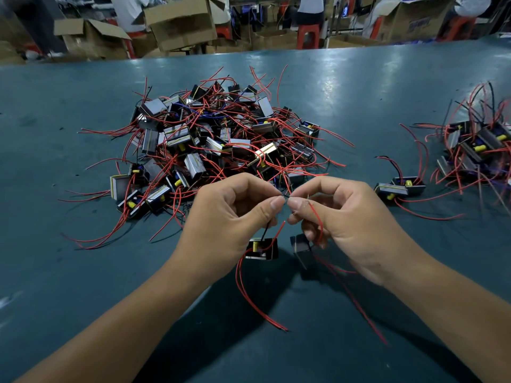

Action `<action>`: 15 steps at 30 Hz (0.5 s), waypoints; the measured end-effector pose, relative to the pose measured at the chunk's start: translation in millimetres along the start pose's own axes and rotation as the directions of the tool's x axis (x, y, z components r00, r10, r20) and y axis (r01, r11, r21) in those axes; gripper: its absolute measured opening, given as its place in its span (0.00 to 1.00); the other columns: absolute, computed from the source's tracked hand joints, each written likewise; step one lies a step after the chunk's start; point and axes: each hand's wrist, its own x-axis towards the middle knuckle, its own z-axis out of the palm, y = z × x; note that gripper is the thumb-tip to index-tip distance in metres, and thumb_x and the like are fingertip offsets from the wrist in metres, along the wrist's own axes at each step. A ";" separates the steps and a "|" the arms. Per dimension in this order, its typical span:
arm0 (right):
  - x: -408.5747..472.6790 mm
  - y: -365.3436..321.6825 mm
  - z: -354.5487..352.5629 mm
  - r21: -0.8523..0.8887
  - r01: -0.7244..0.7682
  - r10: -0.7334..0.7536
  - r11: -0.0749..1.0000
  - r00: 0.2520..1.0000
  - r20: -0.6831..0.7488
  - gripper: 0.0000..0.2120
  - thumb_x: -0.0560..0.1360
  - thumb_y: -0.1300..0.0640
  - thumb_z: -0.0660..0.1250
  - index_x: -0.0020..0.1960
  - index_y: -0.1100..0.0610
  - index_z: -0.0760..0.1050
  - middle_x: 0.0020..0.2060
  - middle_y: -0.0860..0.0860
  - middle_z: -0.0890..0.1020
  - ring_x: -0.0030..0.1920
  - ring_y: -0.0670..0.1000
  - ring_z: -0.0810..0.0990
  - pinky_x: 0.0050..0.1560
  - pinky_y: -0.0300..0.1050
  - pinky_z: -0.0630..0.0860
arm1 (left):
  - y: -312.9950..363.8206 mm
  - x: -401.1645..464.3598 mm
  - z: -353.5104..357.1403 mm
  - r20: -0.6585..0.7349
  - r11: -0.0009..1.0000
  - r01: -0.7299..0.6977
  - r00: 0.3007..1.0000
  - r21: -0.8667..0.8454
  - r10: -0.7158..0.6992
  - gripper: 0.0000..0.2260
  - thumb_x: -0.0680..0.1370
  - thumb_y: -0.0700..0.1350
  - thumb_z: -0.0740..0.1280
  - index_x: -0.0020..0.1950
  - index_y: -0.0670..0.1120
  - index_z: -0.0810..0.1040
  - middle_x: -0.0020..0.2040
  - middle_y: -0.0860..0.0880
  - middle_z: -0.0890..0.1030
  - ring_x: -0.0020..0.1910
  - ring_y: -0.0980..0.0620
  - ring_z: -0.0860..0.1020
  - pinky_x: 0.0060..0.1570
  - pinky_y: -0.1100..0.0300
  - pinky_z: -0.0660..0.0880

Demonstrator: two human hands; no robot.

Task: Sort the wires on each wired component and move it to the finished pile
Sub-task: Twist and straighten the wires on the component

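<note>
Left hand pinches a black wire; right hand pinches a red wire, two components dangling at six o'clock of the unsorted pile. Risk, as judged: crossed leads may snag and tangle when parted.

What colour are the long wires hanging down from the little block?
Red. The long thin wires dangle from the small black block, clearest in the head view.

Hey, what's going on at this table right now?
A person is sorting wires on small wired components. The left hand and right hand pinch thin wire ends together above two components near the table's front. A big unsorted pile lies behind, a smaller pile at right.
</note>
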 end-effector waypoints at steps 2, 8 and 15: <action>-0.4 -0.6 1.4 -0.018 0.015 -0.014 1.000 1.000 0.005 0.05 0.75 0.61 0.71 0.41 0.55 0.82 0.31 0.54 0.83 0.25 0.47 0.74 0.23 0.37 0.68 | 0.2 -0.4 0.9 -0.012 1.000 0.003 1.000 -0.005 -0.003 0.05 0.74 0.42 0.72 0.47 0.40 0.82 0.38 0.46 0.84 0.35 0.52 0.82 0.40 0.61 0.80; -1.2 1.2 6.9 0.008 0.029 -0.029 1.000 0.999 -0.022 0.07 0.76 0.61 0.70 0.42 0.51 0.83 0.30 0.50 0.80 0.31 0.53 0.74 0.27 0.39 0.68 | 0.2 -1.8 1.8 -0.038 0.999 0.021 0.999 -0.029 -0.022 0.06 0.73 0.43 0.73 0.46 0.40 0.83 0.39 0.45 0.85 0.35 0.51 0.83 0.40 0.58 0.82; -3.0 1.7 6.5 -0.039 0.078 -0.080 0.996 0.996 -0.028 0.06 0.76 0.60 0.70 0.44 0.51 0.83 0.29 0.48 0.79 0.32 0.46 0.79 0.29 0.35 0.72 | 1.1 -0.8 0.8 -0.050 0.999 0.008 0.999 -0.041 -0.010 0.07 0.72 0.42 0.75 0.47 0.41 0.80 0.38 0.44 0.84 0.34 0.49 0.83 0.38 0.60 0.80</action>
